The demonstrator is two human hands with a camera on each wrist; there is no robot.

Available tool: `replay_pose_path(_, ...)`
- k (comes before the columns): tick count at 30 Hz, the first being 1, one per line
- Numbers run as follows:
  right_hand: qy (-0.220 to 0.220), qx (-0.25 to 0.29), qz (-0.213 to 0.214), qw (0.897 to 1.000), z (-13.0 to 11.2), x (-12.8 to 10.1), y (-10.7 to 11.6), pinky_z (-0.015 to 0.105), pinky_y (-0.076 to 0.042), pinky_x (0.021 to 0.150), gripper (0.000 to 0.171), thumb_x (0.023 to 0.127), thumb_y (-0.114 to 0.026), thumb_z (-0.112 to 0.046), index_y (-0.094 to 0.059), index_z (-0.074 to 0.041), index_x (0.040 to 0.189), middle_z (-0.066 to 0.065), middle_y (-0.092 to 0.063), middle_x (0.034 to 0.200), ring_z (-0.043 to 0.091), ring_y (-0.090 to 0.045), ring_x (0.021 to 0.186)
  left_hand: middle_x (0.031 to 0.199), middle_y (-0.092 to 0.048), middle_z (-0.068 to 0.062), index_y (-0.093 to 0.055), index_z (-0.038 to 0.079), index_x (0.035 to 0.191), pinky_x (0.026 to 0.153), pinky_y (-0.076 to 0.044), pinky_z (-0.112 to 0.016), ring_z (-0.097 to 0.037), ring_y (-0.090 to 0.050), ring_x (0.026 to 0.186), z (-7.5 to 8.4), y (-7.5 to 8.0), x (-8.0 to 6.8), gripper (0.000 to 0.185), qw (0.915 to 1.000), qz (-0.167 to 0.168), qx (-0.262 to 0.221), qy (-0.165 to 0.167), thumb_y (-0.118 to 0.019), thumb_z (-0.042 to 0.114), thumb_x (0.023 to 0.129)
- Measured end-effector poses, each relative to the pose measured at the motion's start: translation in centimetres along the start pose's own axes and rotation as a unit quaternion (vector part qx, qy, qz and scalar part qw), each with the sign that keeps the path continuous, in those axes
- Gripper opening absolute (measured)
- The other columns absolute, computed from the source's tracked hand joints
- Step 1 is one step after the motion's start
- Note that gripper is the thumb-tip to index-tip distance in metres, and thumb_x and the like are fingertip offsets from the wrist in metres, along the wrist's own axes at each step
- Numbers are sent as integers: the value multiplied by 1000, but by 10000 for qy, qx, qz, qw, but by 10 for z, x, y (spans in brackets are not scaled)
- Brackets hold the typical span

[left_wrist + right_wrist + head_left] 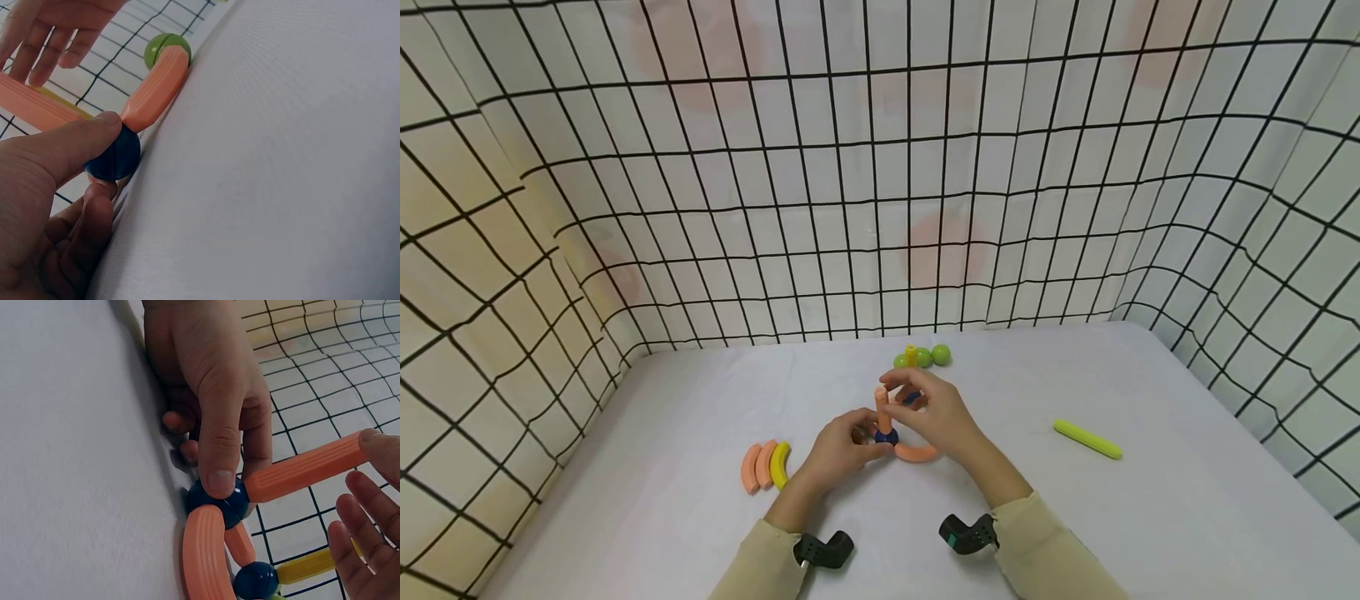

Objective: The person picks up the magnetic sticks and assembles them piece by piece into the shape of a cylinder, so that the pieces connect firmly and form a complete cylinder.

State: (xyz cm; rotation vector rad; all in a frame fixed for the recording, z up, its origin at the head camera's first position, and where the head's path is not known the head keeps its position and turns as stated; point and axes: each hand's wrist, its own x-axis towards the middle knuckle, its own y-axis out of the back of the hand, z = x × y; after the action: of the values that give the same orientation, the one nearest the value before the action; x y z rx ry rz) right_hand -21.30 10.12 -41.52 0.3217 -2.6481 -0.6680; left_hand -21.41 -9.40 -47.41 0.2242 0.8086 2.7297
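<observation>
While a glossy dark-blue ball (887, 437) is pinched by the left hand (838, 450) on the white table (625, 517), a ridged orange rod (882, 408) is borne upright on it, touched near the top by the thumb of the right hand (942, 417), whose fingers are spread. At right, a grooved, curved orange piece (917, 454) is joined. Farther off, a second blue ball (256, 581) is partly hidden in the head view.

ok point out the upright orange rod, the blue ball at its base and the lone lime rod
Upright orange rod (307, 466), right wrist view, middle of shaft
Blue ball (121, 155), left wrist view, exposed middle
Lime rod (1087, 439), head view, middle
</observation>
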Motion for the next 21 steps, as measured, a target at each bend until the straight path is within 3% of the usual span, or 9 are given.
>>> replay_pose_path(4,37,-87,14,10000,1,-2,7,36,-55,84,36,90,-75,-18,-64,-19,124,0,-69,119,24,-65,99,95,-63,-3,-67,19,112,55,-48,-23,-12,-56,67,0,0,0,32,10000,15,-18,13,-81,28,84)
replay_pose_path(14,265,-505,100,9983,7,-15,32,26,-54,79,41,89,-76,-16,-62,-13,127,4,-68,121,21,-64,100,96,-64,-3,-68,19,112,54,-49,-23,-13,-56,69,1,1,-1,32,10000,0,-70,53,-81,29,84)
replay_pose_path(21,31,-788,162,9968,19,-27,55,29,-55,82,40,90,-75,-20,-61,-18,128,1,-66,123,18,-62,103,96,-63,-1,-67,19,113,55,-46,-23,-13,-55,73,1,1,1,33,10000,-43,18,59,-81,29,85)
